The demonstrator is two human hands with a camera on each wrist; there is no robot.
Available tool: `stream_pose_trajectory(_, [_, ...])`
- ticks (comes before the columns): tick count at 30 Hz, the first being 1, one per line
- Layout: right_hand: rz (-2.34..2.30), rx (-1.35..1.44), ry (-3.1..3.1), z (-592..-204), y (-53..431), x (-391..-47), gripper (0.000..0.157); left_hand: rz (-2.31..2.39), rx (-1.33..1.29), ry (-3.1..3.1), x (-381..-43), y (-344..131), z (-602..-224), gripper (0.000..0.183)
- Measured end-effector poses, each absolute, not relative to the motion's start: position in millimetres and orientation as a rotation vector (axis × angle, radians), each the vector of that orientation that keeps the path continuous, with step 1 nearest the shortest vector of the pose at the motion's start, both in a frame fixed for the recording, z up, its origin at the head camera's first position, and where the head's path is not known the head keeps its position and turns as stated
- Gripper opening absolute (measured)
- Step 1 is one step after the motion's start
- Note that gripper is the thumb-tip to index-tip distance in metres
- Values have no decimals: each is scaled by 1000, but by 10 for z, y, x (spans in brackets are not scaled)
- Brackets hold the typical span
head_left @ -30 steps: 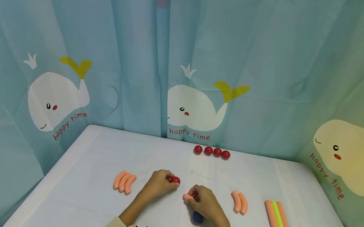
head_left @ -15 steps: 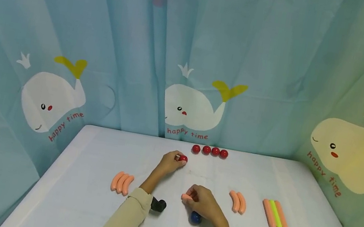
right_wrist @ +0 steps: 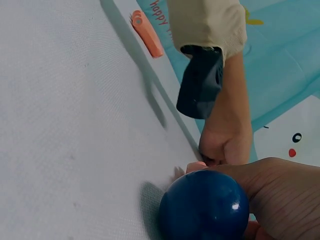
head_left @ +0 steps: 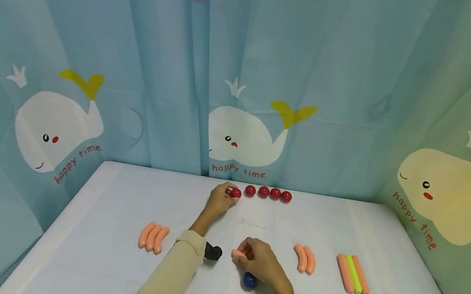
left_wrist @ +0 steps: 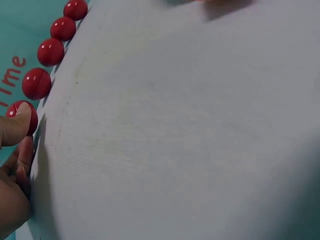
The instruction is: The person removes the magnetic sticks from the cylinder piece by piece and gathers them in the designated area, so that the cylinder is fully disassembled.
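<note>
At the back edge of the table my left hand pinches a red ball between thumb and fingers, beside the left end of a row of several red balls. The left wrist view shows the thumb over this ball. Near the table's middle, my right hand pinches a small pink toy sausage, mostly hidden by the fingers. A dark blue ball lies close beside the right hand; whether they touch I cannot tell.
Three curved pink sausages lie at left. Two more curved sausages lie right of the right hand. Farther right, a green stick lies between two straight pink sausages. A whale-printed curtain stands behind the table.
My left hand has carried the red ball from mid-table back to the left end of the red row. The right hand has stayed in place with its sausage.
</note>
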State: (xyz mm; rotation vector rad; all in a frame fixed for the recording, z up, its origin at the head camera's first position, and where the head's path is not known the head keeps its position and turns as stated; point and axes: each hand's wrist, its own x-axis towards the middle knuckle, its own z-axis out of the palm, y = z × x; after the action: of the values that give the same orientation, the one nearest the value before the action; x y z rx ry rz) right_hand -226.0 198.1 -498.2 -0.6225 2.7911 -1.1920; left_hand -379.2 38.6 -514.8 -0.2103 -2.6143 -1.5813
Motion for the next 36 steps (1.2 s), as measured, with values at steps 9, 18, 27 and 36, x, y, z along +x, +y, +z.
stream_pose_trajectory(9, [-1185,-591,2798,-4984,1969,-2225,18,-1484,-181,-2662,-3906,430,-5157,35])
stream_pose_trajectory(18, [-1193,-624,2784,-4990,1949,-2217,18,-1423,-205,-2683,-4090,409,-5279,34])
stream_pose_trajectory(27, [-1184,-591,2800,-4966,1966,-2240,19,-1477,-254,-2677,-4079,439,-5195,39])
stream_pose_trajectory(36, [-1188,-618,2790,-4980,1978,-2256,19,-1507,-208,-2698,-4066,452,-5192,40])
